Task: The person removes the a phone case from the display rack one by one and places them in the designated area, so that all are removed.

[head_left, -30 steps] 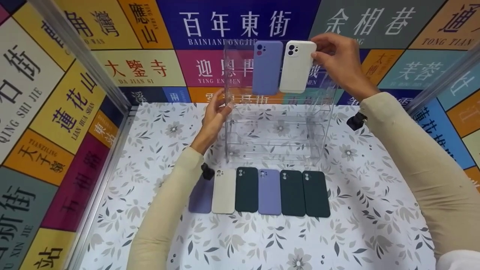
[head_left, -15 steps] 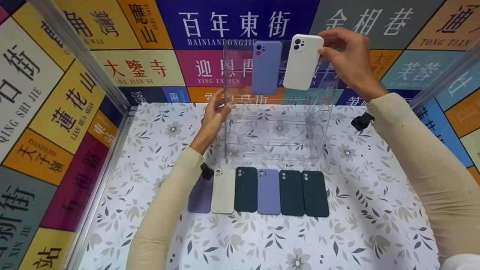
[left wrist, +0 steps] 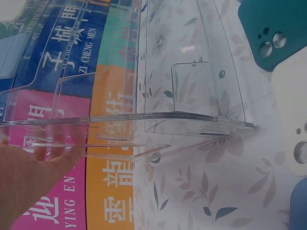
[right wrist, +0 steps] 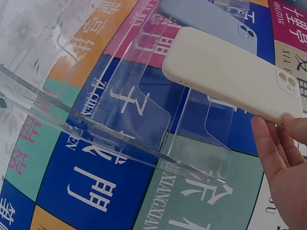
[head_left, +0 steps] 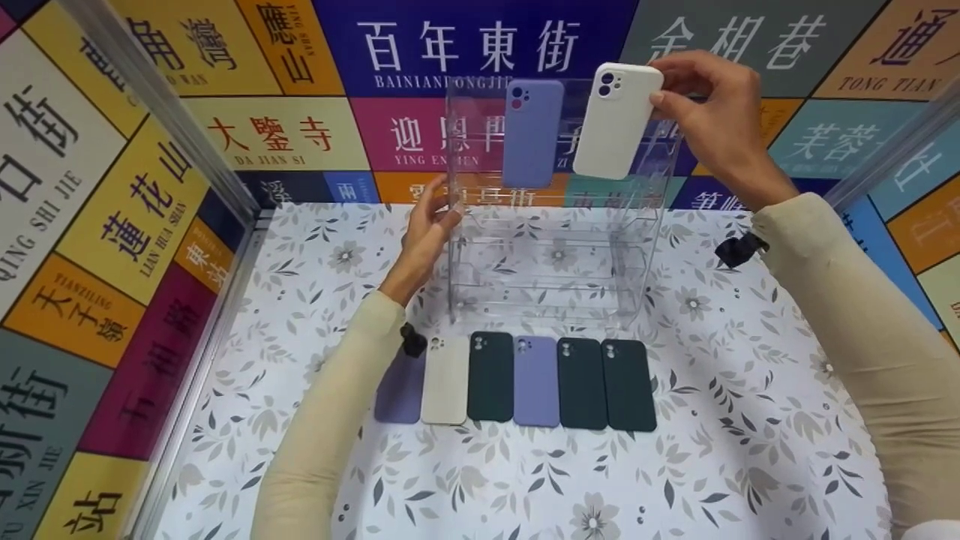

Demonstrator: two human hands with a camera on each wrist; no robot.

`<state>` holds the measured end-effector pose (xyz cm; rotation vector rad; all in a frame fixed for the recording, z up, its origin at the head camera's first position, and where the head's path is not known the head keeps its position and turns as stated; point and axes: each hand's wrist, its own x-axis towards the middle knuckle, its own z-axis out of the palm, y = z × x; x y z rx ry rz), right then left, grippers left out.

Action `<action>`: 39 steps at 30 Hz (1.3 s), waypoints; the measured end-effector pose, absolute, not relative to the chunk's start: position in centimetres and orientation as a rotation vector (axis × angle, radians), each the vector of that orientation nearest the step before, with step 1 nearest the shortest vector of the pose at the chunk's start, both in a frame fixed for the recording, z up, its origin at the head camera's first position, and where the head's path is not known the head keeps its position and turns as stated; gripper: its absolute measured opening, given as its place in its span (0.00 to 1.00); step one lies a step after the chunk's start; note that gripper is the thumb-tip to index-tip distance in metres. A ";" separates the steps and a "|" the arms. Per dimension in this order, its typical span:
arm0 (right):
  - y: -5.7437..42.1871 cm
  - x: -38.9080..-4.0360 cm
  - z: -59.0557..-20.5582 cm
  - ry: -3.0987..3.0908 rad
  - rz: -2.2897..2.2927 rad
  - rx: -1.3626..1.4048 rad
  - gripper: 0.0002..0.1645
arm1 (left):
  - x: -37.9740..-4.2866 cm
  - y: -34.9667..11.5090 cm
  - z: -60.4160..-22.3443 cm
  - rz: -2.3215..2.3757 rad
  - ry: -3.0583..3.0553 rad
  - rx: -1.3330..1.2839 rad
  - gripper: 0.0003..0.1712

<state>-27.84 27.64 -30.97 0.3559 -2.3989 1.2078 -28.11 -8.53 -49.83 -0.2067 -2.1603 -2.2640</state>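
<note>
My right hand point(head_left: 716, 112) pinches a white phone case point(head_left: 619, 120) by its upper right edge. The case tilts in front of the top tier of a clear acrylic stand point(head_left: 637, 300). In the right wrist view, thumb and fingertips grip the camera end of the white case point(right wrist: 230, 72). A lavender phone case point(head_left: 532, 135) leans upright on the same tier, to the left. My left hand point(head_left: 427, 244) holds the stand's left side panel; the left wrist view has the hand point(left wrist: 36, 179) against the clear panel.
In front of the stand lies a row of phone cases: a purple one point(head_left: 400, 394) partly behind my left sleeve, a cream one point(head_left: 445, 382), dark green ones point(head_left: 491, 379) and a lavender one point(head_left: 536, 382). Printed sign panels point(head_left: 277, 135) wall the flowered tabletop point(head_left: 525, 480).
My right hand has moved up and to the right with the white case, which has gone from upright beside the lavender case to tilted and further from it. My left hand stays put.
</note>
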 end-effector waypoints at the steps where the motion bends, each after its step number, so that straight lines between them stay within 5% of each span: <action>1: 27.8 -27.7 -31.0 -2.399 1.213 0.357 0.18 | -28.1 -8.5 -49.8 -2.266 -2.159 -0.203 0.37; 39: 32.2 -21.9 -38.6 -2.531 1.276 0.269 0.21 | -28.1 -8.6 -49.7 -2.270 -2.180 -0.201 0.37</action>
